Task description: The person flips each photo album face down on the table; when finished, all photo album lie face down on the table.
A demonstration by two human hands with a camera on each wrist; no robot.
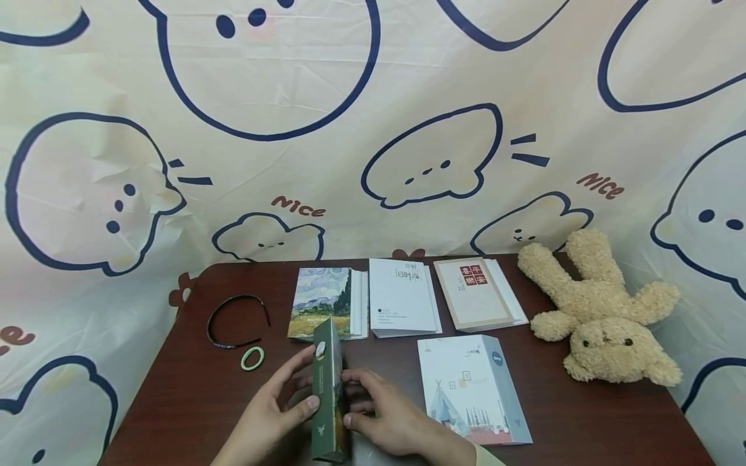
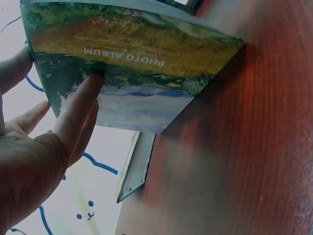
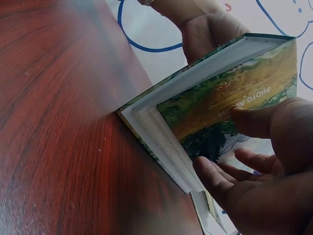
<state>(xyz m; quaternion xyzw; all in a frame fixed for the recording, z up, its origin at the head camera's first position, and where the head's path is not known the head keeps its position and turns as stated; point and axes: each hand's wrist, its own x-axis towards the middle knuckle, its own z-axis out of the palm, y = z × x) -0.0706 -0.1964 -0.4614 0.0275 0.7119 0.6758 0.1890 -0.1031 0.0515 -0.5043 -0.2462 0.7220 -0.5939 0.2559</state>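
Green photo album [image 1: 327, 395] held upright at the near middle of the counter [image 1: 588, 424].
The left hand [image 1: 271, 404] grips it, thumb on the spine, fingers against the cover; the right hand [image 1: 387, 411] sets thumb and bent fingers to its right side, though whether they pinch cannot be told. The step seems to be steadying or turning the album; the next move likely calls for an even hold from both sides, clear of the white-and-blue book [image 1: 466, 382] to the right.
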